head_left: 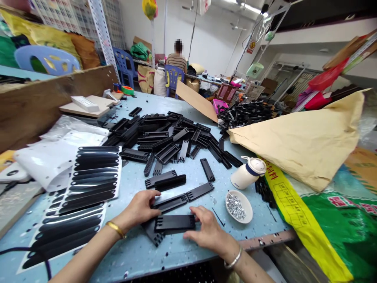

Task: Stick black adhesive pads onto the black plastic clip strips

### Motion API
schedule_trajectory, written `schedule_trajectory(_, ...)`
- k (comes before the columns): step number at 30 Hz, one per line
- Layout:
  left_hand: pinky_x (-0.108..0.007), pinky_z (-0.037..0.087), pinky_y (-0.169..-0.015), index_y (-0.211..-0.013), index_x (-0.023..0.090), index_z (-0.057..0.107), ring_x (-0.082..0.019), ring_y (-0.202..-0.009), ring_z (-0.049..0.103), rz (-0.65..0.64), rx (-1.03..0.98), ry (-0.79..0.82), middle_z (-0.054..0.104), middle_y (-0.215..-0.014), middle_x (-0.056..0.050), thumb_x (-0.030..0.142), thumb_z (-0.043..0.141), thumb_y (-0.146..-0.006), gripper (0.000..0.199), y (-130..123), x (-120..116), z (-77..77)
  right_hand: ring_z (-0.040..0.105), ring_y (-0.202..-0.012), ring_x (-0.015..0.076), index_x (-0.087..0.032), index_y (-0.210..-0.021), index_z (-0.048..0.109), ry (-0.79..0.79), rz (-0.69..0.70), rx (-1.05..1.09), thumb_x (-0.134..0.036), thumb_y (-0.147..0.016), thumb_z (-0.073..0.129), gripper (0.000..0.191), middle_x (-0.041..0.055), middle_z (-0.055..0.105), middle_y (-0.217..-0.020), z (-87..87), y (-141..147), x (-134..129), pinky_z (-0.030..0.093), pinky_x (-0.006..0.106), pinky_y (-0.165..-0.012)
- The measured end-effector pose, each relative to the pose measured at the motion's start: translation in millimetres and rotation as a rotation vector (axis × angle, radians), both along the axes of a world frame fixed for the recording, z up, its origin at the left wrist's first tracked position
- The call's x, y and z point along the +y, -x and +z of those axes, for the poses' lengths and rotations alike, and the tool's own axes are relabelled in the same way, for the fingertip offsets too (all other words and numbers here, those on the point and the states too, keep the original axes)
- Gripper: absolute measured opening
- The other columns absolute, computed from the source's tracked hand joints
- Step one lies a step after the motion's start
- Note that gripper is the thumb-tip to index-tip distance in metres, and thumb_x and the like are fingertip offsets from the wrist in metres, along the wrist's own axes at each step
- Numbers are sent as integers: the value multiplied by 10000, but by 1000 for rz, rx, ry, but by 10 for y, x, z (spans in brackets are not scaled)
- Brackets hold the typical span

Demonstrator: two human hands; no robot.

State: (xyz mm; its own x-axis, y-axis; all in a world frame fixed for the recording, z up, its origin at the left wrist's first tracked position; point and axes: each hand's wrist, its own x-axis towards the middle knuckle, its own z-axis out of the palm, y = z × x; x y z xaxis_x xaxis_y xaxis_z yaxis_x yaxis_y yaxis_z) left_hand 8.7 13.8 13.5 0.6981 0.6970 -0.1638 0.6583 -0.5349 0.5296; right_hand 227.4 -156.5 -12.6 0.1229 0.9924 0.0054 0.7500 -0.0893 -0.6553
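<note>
My left hand point(143, 205), with a gold bangle at its wrist, is at the left end of a black plastic strip point(173, 202). Its thumb and forefinger are apart on either side of that end. A second strip point(201, 191) meets the first end to end. Closer to me, my right hand point(210, 228) has thumb and fingers around the right end of a flat black plastic plate point(175, 222) with notched ends. Beneath its left side, another notched piece point(153, 232) lies at a slant. More black pieces point(166, 181) rest just beyond my hands.
A large heap of black pieces point(165, 137) covers the table's middle. At right stand a white bowl point(249, 214) of small metal parts and a cream flask point(243, 179). Sheets of black strips point(88, 177) lie left. A person point(176, 61) sits far back.
</note>
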Motion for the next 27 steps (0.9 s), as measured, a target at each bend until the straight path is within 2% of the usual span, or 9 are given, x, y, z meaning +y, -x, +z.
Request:
schedule_trajectory(5, -265, 370, -573, -701, 192, 633, -185, -609, 547, -29, 34, -18, 587, -641, 6, 258, 630, -626, 99, -45, 4, 16, 605, -887, 229, -214, -951, 653, -73, 62, -150, -300, -739, 776, 259, 47, 604, -895, 46, -26, 64, 499, 341, -818)
schedule_trajectory(8, -258, 346, -551, -628, 200, 541, -180, -603, 523, -51, 11, -34, 564, -620, 16, 171, 594, -584, 75, -103, -36, 24, 595, -792, 208, -196, -812, 616, 22, 73, -136, -303, -670, 829, 277, 19, 584, -813, 93, 31, 149, 498, 315, -728)
schedule_trajectory(11, -265, 375, -580, -681, 201, 546, -184, -630, 545, -81, -35, -36, 598, -643, 10, 111, 550, -600, 122, -148, -108, 32, 576, -766, 206, -187, -814, 571, -33, 45, -110, -284, -599, 867, 378, 12, 582, -806, 113, 80, 209, 489, 319, -698)
schedule_trajectory(15, -291, 453, -739, -888, 201, 631, -201, -795, 632, -109, -111, -25, 709, -856, -36, 118, 526, -713, 220, -133, -196, 79, 573, -862, 254, -165, -937, 577, -175, 67, -151, -207, -677, 803, 347, 63, 596, -880, 82, 79, 209, 492, 380, -765)
schedule_trajectory(18, -316, 467, -807, -934, 212, 674, -222, -862, 657, -129, -135, -18, 734, -920, -52, 193, 524, -789, 209, -105, -254, 113, 580, -899, 282, -108, -1215, 523, -206, 53, -172, -196, -690, 790, 596, 112, 604, -965, 47, 62, 231, 506, 419, -799)
schedule_trajectory(20, -330, 479, -797, -939, 210, 694, -239, -849, 664, -140, -133, -14, 742, -906, -54, 225, 586, -750, 218, -99, -296, 116, 589, -915, 290, -76, -1336, 444, -192, 69, -205, -210, -686, 793, 750, 136, 604, -1009, 33, 55, 274, 512, 421, -811)
schedule_trajectory(22, -343, 487, -802, -973, 211, 703, -251, -853, 667, -151, -130, -15, 747, -920, -51, 219, 640, -688, 292, -90, -328, 103, 601, -901, 286, -75, -1307, 488, -164, 104, -247, -228, -683, 795, 711, 129, 611, -990, 28, 50, 330, 514, 404, -800)
schedule_trajectory(24, -349, 490, -833, -1026, 217, 699, -254, -886, 671, -158, -128, -20, 750, -969, -48, 211, 653, -670, 359, -48, -328, 84, 607, -848, 273, -104, -1192, 582, -144, 124, -275, -272, -678, 805, 585, 101, 617, -923, 31, 43, 380, 512, 384, -761)
schedule_trajectory(27, -356, 466, -928, -1180, 212, 639, -256, -1036, 649, -125, -112, -63, 715, -1146, -69, 199, 596, -733, 450, 127, -249, 74, 602, -789, 255, -145, -1078, 632, -142, 121, -278, -342, -672, 818, 488, 68, 611, -851, 39, 35, 417, 502, 359, -707)
